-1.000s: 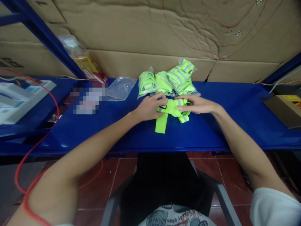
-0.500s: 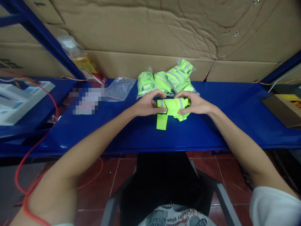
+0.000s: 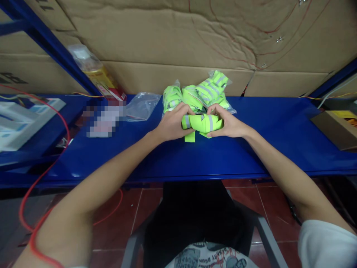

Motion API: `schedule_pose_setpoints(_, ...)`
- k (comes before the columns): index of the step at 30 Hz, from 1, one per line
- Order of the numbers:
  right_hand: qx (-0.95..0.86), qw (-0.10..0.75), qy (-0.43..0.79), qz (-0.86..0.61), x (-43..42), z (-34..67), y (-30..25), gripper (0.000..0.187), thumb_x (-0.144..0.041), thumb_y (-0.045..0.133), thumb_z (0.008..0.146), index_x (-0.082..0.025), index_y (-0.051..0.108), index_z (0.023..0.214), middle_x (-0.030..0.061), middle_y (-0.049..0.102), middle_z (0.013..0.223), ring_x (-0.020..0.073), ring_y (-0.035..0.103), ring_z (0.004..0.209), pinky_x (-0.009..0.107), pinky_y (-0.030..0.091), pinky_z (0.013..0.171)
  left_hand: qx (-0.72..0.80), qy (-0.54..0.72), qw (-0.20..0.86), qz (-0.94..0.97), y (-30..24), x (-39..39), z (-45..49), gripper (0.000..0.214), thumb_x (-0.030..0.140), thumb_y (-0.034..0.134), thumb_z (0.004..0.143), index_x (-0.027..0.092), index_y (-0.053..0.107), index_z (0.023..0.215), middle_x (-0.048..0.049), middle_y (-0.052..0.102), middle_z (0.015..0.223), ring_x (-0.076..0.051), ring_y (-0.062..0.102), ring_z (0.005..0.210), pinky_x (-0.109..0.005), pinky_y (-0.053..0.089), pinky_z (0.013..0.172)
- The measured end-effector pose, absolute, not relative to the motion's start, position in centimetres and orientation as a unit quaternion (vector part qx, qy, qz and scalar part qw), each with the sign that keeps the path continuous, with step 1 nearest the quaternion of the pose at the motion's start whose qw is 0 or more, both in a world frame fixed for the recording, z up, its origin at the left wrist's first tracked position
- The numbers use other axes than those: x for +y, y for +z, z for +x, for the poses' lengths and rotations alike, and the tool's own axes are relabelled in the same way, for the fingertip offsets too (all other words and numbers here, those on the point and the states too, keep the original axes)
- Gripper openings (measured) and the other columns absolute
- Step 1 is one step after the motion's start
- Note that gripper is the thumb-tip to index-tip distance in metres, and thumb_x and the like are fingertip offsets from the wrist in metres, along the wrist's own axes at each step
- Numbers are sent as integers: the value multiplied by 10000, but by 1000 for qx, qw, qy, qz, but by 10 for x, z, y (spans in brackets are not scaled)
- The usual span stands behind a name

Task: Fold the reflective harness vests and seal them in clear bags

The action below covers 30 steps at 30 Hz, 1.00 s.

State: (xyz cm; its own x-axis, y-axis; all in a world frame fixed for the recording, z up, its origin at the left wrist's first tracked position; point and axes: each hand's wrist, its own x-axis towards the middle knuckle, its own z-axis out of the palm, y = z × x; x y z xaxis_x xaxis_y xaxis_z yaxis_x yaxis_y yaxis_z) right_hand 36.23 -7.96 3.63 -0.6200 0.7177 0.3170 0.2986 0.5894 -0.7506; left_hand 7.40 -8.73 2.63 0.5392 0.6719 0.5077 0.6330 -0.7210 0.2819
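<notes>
Between my two hands is a bundled neon-yellow reflective strap [image 3: 201,123] with silver-grey stripes, held just above the blue table. My left hand [image 3: 175,122] grips its left end, fingers behind and thumb in front. On the other end, my right hand [image 3: 229,122] is closed in the same way. A short flat tail of the strap hangs below the bundle near my left thumb. Right behind my hands lie several clear bags of similar neon-yellow straps [image 3: 209,89], partly hidden by my fingers.
An empty clear plastic bag [image 3: 143,106] lies left of the bundles on the blue table [image 3: 251,156]. Farther left stand a bottle with a yellow and red label [image 3: 97,74] and a blurred-out item [image 3: 104,119]. A red hose [image 3: 30,186] loops at left; an open cardboard box [image 3: 331,128] is at right.
Both hands have tipped the strap bundle and moved it slightly up and left. Its hanging tail shows shorter, and the dark edge piece near my left thumb is now out of sight.
</notes>
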Motion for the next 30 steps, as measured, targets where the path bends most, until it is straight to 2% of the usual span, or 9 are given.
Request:
schedule_pose_setpoints(5, -778, 330, 413, -341, -79, 362, 35, 539, -703, 890, 813, -271, 630, 1003, -18, 549, 878, 180, 513, 790, 344, 486, 739, 371, 258, -54, 891, 21, -92, 77, 340, 278, 775, 854, 243, 626, 1159, -105, 679, 1258, -257, 700, 975, -308, 450, 654)
schedule_pose_setpoints(9, -763, 338, 414, -363, -76, 360, 28, 689, -623, 987, 715, -269, 732, 1249, 2, 655, 961, 194, 597, 848, 390, 555, 822, 340, 231, -56, 910, 24, -94, 76, 206, 336, 738, 933, 241, 650, 1092, -103, 690, 1225, -221, 684, 874, -292, 423, 622)
schedule_pose_setpoints(12, -779, 318, 404, -359, -75, 361, 30, 652, -595, 994, 696, -250, 809, 1217, 74, 767, 1185, 270, 680, 1052, 478, 571, 990, 304, 270, 38, 913, 33, -92, 72, 389, 559, 853, 867, 244, 703, 1038, -86, 695, 1120, -207, 670, 855, -294, 480, 646)
schedule_pose_setpoints(15, -786, 290, 412, -358, -77, 362, 34, 545, -570, 997, 687, -255, 844, 1104, 69, 808, 1150, 290, 710, 1045, 492, 572, 991, 288, 311, 224, 878, 42, -88, 68, 543, 718, 907, 762, 233, 770, 964, -47, 668, 942, -151, 629, 705, -292, 521, 606)
schedule_pose_setpoints(19, -815, 281, 384, -330, -81, 362, 39, 497, -544, 1015, 661, -261, 805, 1012, 54, 800, 1115, 288, 717, 1023, 494, 554, 996, 325, 305, 412, 795, 41, -80, 67, 509, 663, 922, 776, 204, 740, 900, -31, 665, 926, -92, 619, 561, -256, 493, 474)
schedule_pose_setpoints(22, -854, 273, 334, -291, -83, 361, 41, 489, -557, 1009, 675, -255, 738, 947, 54, 766, 1139, 296, 690, 1084, 500, 508, 1051, 362, 279, 438, 774, 34, -74, 66, 588, 538, 1030, 649, 220, 707, 1025, -33, 693, 1040, -66, 603, 513, -241, 475, 421)
schedule_pose_setpoints(24, -870, 269, 309, -275, -84, 360, 41, 506, -577, 1003, 679, -256, 703, 930, 51, 738, 1138, 298, 665, 1100, 494, 489, 1057, 382, 240, 422, 786, 32, -73, 65, 608, 524, 1029, 645, 231, 736, 1090, -30, 715, 1008, -74, 588, 493, -248, 449, 410)
schedule_pose_setpoints(27, -876, 276, 263, -294, -84, 360, 37, 621, -586, 1018, 641, -275, 716, 1086, 60, 712, 1180, 320, 641, 1129, 523, 475, 1080, 382, 195, 372, 823, 34, -74, 64, 543, 591, 998, 660, 220, 794, 1000, -4, 714, 803, -117, 584, 529, -263, 402, 451)
schedule_pose_setpoints(30, -879, 264, 216, -334, -83, 360, 32, 922, -590, 1036, 584, -274, 695, 1380, 112, 717, 1325, 398, 626, 1257, 613, 432, 1159, 364, 213, 302, 855, 37, -79, 67, 573, 610, 1000, 618, 213, 775, 964, 4, 728, 831, -139, 603, 652, -262, 407, 550)
